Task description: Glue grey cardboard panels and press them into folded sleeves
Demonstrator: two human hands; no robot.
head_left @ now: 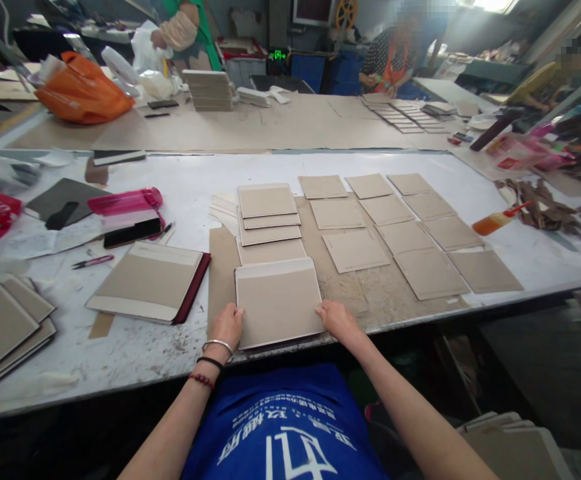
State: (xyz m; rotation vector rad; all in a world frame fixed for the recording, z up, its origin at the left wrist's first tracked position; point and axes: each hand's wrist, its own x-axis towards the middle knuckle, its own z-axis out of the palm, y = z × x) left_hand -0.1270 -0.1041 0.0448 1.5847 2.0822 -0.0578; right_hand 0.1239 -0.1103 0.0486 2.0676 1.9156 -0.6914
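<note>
A grey-brown board panel (279,303) with a pale strip along its far edge is at the front of the table, right before me. My left hand (227,327) grips its left edge, the fingers partly hidden beneath. On the opposite edge, my right hand (339,319) is closed with the thumb on top. Just beyond lie overlapping board panels (267,201) with dark edges. To the right, bare cardboard pieces (355,251) are laid out in rows on a brown sheet (340,293). Left of my left hand rests a stack of panels (145,280) with a dark red side.
More panels (5,320) are piled at the far left. A pink case (125,201), a black phone (133,233) and a pen (93,262) lie nearby. At right are a glue brush (500,219) and brown scraps (537,207). People (387,60) stand across the table.
</note>
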